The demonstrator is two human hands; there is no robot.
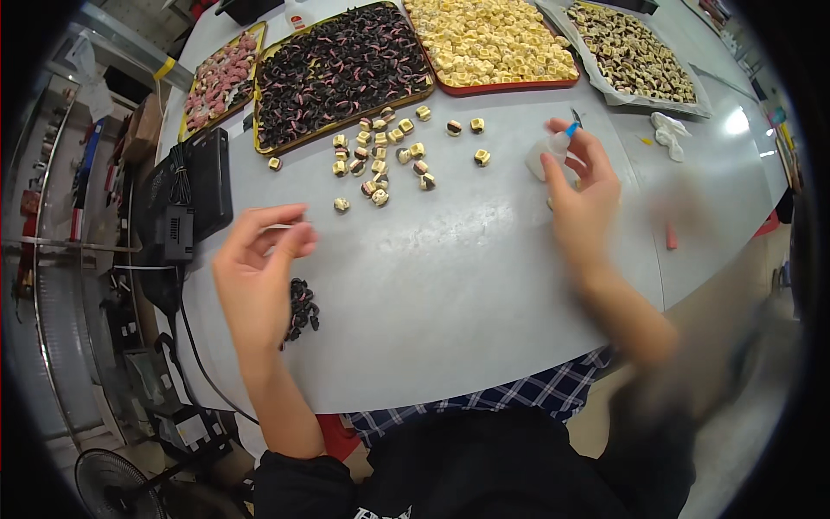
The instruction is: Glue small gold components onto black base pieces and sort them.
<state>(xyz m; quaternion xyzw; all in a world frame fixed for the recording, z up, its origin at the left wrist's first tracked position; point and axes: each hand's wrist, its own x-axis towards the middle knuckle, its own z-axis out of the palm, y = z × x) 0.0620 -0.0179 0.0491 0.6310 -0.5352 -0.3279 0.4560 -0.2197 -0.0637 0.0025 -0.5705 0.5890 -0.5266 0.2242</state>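
Observation:
My left hand (pixel 259 251) hovers above the left part of the table, thumb and fingertips brought together. Whatever they may pinch is too small to make out. Beside that wrist lies a small pile of black curved pieces (pixel 303 310), partly covered by the hand. At the right, my right hand (pixel 584 195) grips a small translucent white squeeze bottle (pixel 540 157) with a blue tip. Between the hands and the trays, several small cream-and-dark cube-like pieces (pixel 379 167) sit in a loose cluster, with a few more standing apart to the right.
Along the far side stand trays of pink pieces (pixel 226 76), black and pink pieces (pixel 346 65), cream pieces (pixel 493 43) and finished-looking cream-and-dark pieces (pixel 635 56). A black device with a cable (pixel 212 182) is at left. A crumpled white tissue (pixel 670 136) lies right.

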